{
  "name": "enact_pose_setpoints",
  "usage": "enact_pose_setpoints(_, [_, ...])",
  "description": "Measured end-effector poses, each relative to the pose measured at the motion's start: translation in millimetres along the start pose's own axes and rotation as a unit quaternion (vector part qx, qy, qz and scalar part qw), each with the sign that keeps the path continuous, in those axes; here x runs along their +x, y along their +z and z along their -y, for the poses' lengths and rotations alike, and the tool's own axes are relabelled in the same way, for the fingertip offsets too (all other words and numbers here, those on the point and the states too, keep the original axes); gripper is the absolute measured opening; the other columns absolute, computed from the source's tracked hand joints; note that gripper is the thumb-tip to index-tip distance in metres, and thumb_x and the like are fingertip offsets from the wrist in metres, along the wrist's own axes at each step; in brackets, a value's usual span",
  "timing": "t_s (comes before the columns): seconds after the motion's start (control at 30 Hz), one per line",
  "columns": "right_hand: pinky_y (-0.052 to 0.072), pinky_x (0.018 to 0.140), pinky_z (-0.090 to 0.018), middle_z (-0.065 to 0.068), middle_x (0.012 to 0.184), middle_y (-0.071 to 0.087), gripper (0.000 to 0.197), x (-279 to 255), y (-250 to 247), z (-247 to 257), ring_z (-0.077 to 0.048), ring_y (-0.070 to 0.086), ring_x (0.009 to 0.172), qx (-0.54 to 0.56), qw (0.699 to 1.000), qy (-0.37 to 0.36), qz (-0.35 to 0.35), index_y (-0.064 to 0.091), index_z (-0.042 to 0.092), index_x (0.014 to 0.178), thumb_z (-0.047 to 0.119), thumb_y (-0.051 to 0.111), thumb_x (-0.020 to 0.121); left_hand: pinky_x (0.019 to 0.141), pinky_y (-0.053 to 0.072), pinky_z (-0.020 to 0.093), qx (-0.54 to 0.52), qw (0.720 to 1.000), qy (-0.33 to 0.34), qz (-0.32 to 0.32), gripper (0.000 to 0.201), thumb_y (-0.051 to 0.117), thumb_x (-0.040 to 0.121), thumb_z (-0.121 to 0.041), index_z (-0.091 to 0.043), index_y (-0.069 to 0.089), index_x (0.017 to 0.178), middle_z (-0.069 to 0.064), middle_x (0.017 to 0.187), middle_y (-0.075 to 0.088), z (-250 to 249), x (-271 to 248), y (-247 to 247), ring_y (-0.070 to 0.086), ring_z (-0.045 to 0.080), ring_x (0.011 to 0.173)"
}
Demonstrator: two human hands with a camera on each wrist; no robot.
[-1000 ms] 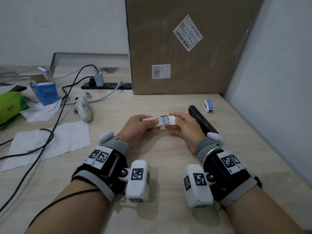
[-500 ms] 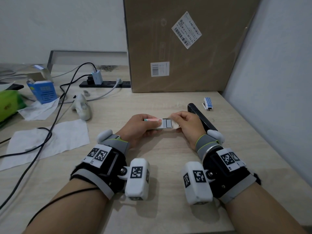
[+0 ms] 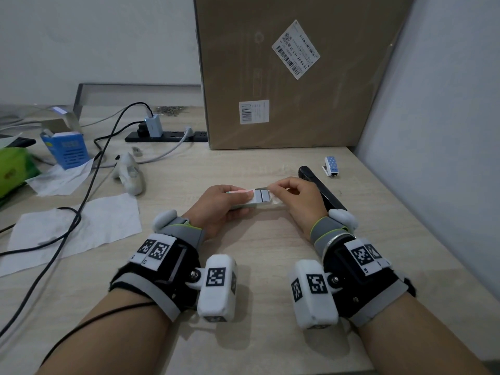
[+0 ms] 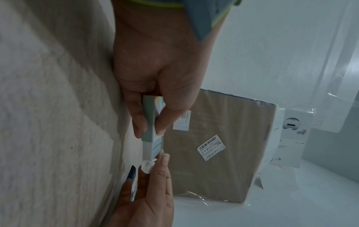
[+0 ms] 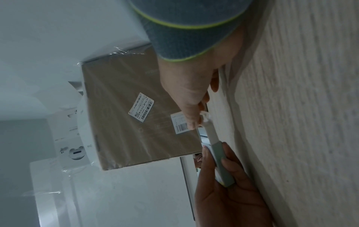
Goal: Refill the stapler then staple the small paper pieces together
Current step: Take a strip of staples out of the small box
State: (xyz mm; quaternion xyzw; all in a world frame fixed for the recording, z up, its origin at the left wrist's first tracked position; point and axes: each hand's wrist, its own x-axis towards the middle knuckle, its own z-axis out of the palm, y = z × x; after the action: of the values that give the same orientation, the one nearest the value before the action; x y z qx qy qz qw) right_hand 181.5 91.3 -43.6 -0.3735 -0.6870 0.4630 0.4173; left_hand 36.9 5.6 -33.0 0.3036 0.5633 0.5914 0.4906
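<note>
My left hand (image 3: 240, 203) grips a small staple box (image 3: 240, 191) with a pink top and grey-green side, just above the desk. Its white inner tray is slid out to the right and shows two grey blocks of staples (image 3: 262, 196). My right hand (image 3: 270, 188) pinches a thin grey staple strip at the tray's far edge. A crumpled white paper bit (image 4: 147, 165) sticks out at the tray's end. The small blue dotted stapler (image 3: 331, 165) lies at the back right, apart from both hands.
A black flat device (image 3: 322, 189) lies right behind my right hand. A big cardboard box (image 3: 284, 77) stands at the back. White tissue sheets (image 3: 81, 226), black cables (image 3: 89, 185), a white controller (image 3: 130, 174) and a power strip (image 3: 167, 136) fill the left side.
My right hand has shifted from holding the tray's right end to pinching at its far edge with thumb and forefinger. The left hand keeps its grip on the box.
</note>
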Motion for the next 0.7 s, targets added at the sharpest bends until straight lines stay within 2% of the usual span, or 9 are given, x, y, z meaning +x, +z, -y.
enact_pose_setpoints(0.07, [0.049,0.080,-0.027,-0.003,0.090,0.070,0.006,-0.4,1.0,-1.0,-0.013,0.059,0.080,-0.007,1.000,-0.008,0.013,0.073,0.013,0.081,0.017,0.069,0.081,0.056,0.055,0.013,-0.013,1.000,0.004,-0.005,0.017,0.062,0.086,-0.009,0.000,0.061,0.100,0.008,0.082,0.066,-0.2,-0.4,-0.1,0.067,0.008,0.058])
enact_pose_setpoints(0.17, [0.045,0.091,-0.026,-0.005,0.107,0.067,0.009,-0.1,0.2,-2.0,-0.016,0.059,0.098,-0.067,0.996,-0.065,0.015,0.075,0.019,0.088,0.019,0.066,0.084,0.055,0.055,0.013,-0.026,0.999,0.010,-0.019,0.019,0.062,0.086,-0.009,0.002,0.060,0.101,0.009,0.083,0.065,-0.4,-0.3,-0.5,0.068,0.006,0.057])
enact_pose_setpoints(0.27, [0.036,0.091,-0.016,0.000,0.113,0.058,0.017,-0.3,-1.0,-1.7,-0.010,0.049,0.109,-0.134,0.984,-0.112,0.032,0.076,0.020,0.099,0.021,0.068,0.084,0.055,0.055,0.013,-0.035,0.999,0.017,-0.033,0.013,0.061,0.087,-0.008,0.002,0.060,0.095,0.010,0.082,0.064,-0.3,0.3,-1.1,0.067,0.006,0.054])
enact_pose_setpoints(0.3, [0.032,0.091,-0.009,0.001,0.114,0.055,0.019,-0.3,-1.3,-2.1,-0.009,0.046,0.111,-0.152,0.980,-0.122,0.037,0.076,0.021,0.100,0.021,0.069,0.083,0.056,0.056,0.013,-0.038,0.998,0.021,-0.037,0.013,0.061,0.087,-0.008,0.002,0.060,0.095,0.011,0.082,0.064,0.0,0.9,-1.3,0.067,0.005,0.054])
enact_pose_setpoints(0.33, [0.027,0.089,-0.001,0.003,0.113,0.053,0.019,-0.3,-1.7,-2.6,-0.008,0.043,0.111,-0.165,0.977,-0.128,0.039,0.076,0.020,0.099,0.020,0.071,0.081,0.057,0.056,0.013,-0.041,0.998,0.023,-0.039,0.015,0.060,0.087,-0.008,0.003,0.060,0.097,0.011,0.083,0.063,0.2,1.4,-1.4,0.067,0.006,0.054])
enact_pose_setpoints(0.4, [0.023,0.088,0.005,0.003,0.114,0.054,0.017,0.3,-2.1,-3.7,-0.008,0.042,0.111,-0.174,0.976,-0.127,0.031,0.077,0.019,0.094,0.019,0.074,0.078,0.057,0.056,0.013,-0.044,0.998,0.026,-0.045,0.021,0.060,0.087,-0.009,0.005,0.059,0.103,0.012,0.084,0.063,0.8,2.0,-2.0,0.066,0.006,0.054])
enact_pose_setpoints(0.47, [0.024,0.088,0.001,0.003,0.114,0.056,0.014,1.1,-2.6,-3.9,-0.011,0.045,0.112,-0.170,0.977,-0.126,0.022,0.078,0.017,0.090,0.018,0.075,0.076,0.057,0.056,0.013,-0.045,0.997,0.026,-0.052,0.023,0.060,0.087,-0.009,0.006,0.059,0.105,0.013,0.084,0.064,1.1,2.9,-2.4,0.066,0.006,0.053])
enact_pose_setpoints(0.6, [0.033,0.094,-0.016,0.000,0.114,0.061,0.009,0.3,-2.0,-2.2,-0.013,0.050,0.112,-0.160,0.978,-0.131,0.011,0.078,0.011,0.082,0.017,0.076,0.075,0.060,0.056,0.016,-0.052,0.996,0.031,-0.065,0.010,0.061,0.087,-0.009,0.001,0.061,0.086,0.014,0.081,0.064,0.4,3.2,-3.6,0.066,0.008,0.053])
enact_pose_setpoints(0.7, [0.036,0.093,-0.022,0.004,0.110,0.060,0.012,-1.3,-1.5,-0.7,-0.008,0.049,0.107,-0.156,0.979,-0.129,0.015,0.075,0.009,0.072,0.020,0.075,0.076,0.062,0.057,0.017,-0.052,0.995,0.036,-0.073,0.010,0.061,0.086,-0.008,-0.002,0.061,0.078,0.014,0.078,0.064,0.5,3.5,-4.7,0.064,0.010,0.056])
